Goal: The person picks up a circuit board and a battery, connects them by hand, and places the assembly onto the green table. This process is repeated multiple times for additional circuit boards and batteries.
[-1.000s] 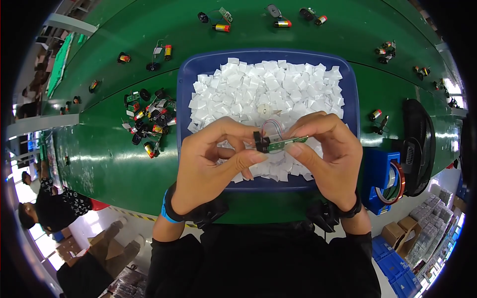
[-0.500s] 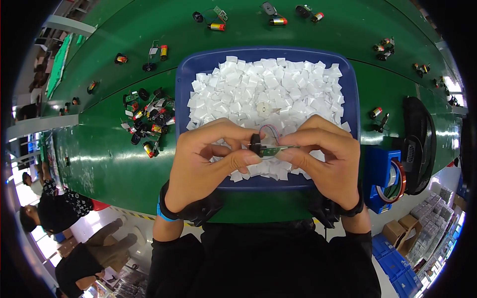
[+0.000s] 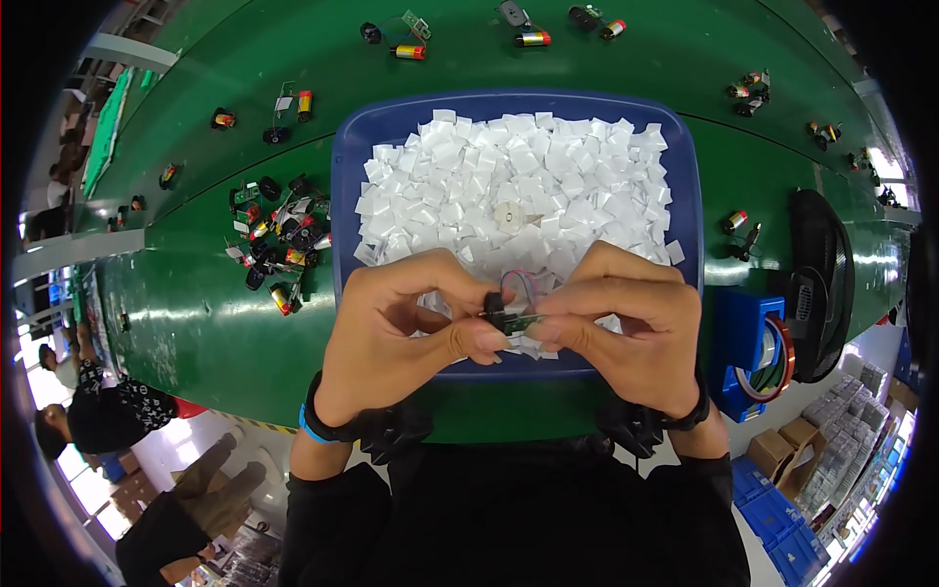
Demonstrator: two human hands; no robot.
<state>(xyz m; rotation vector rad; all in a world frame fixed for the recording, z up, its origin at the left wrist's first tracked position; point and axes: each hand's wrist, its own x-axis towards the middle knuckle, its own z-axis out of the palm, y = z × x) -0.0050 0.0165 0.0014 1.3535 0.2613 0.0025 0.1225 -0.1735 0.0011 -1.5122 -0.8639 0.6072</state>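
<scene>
Between my two hands, over the near side of a blue tray (image 3: pixel 344 196), is a small green circuit board (image 3: pixel 525 321) beside a black round part (image 3: pixel 494 305). Thin red and dark wires (image 3: pixel 518 276) loop up above them. My left hand (image 3: pixel 391 328) pinches the black part between thumb and fingers. The right hand (image 3: pixel 631 328) has the board's right end pinched in its fingertips; my fingers hide much of both pieces. Underneath, the tray is heaped with small white square pieces (image 3: pixel 548 166), and a pale round piece (image 3: pixel 509 216) lies on top of them.
Left of the tray lies a pile of wired assemblies (image 3: pixel 284 235) with red-and-yellow cylinders; several more are spread along the green table (image 3: pixel 215 323). At right stand a blue tape dispenser (image 3: pixel 743 328) and a black mesh-like item (image 3: pixel 822 284). People (image 3: pixel 161 528) are at lower left.
The board and black part have tilted and turned in my fingertips, and both hands have shifted slightly. The whole view has moved a little, so the tray appears further left.
</scene>
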